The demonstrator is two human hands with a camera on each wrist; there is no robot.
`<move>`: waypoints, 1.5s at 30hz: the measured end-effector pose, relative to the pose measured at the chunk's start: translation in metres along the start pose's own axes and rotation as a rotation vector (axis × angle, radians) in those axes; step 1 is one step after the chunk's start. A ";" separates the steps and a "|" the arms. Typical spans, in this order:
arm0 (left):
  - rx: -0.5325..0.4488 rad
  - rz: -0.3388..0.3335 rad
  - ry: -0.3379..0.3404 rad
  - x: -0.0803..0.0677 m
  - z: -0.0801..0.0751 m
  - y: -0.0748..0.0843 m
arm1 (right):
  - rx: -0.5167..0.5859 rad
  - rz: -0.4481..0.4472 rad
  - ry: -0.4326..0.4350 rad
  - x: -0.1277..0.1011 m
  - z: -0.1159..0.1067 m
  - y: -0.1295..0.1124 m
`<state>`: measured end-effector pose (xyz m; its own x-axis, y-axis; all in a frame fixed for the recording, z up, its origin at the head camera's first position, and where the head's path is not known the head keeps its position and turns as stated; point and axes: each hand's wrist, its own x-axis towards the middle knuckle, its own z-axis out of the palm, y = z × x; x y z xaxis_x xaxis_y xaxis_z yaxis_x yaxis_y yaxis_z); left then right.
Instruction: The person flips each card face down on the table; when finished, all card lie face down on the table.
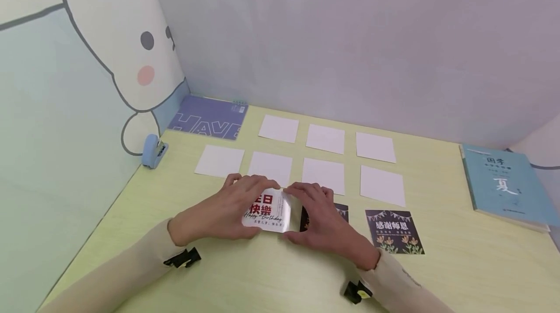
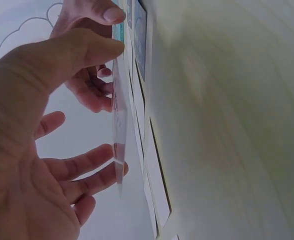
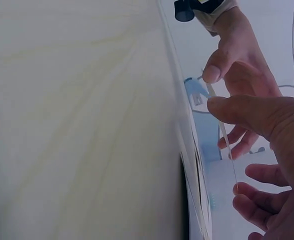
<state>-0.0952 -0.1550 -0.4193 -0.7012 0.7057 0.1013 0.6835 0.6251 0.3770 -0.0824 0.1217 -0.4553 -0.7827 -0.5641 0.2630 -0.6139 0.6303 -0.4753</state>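
A white greeting card [image 1: 280, 213] with red characters and "Happy Birthday" script is held above the table between both hands. My left hand [image 1: 220, 213] grips it by the left part, thumb at the near edge and fingers at the far edge. On its right side my right hand [image 1: 323, 220] holds it the same way. Seen edge-on in the left wrist view, the card [image 2: 119, 115] stands off the tabletop. A dark card [image 1: 342, 211] lies under the right hand and is partly hidden by it. Further right lies a matching dark card [image 1: 395, 233] with flowers and bunting.
Several blank white cards [image 1: 324, 175] lie in two rows beyond the hands. A blue stapler [image 1: 153, 151] is at the left edge, with a purple notebook [image 1: 209, 117] behind it. On the far right rests a blue book [image 1: 509, 184]. Walls border the table's back and left.
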 end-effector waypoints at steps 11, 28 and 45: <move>-0.046 0.022 0.040 0.009 0.005 -0.002 | 0.212 0.010 0.067 -0.001 -0.004 0.003; -0.601 0.217 0.312 0.012 0.012 0.007 | 0.209 -0.014 0.066 -0.001 0.000 0.000; -0.251 0.000 0.143 -0.012 0.000 -0.013 | -0.013 0.044 0.055 0.004 0.008 -0.003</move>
<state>-0.0953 -0.1717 -0.4256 -0.7350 0.6402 0.2234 0.6244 0.5105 0.5912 -0.0831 0.1128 -0.4597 -0.8134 -0.5056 0.2878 -0.5795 0.6613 -0.4763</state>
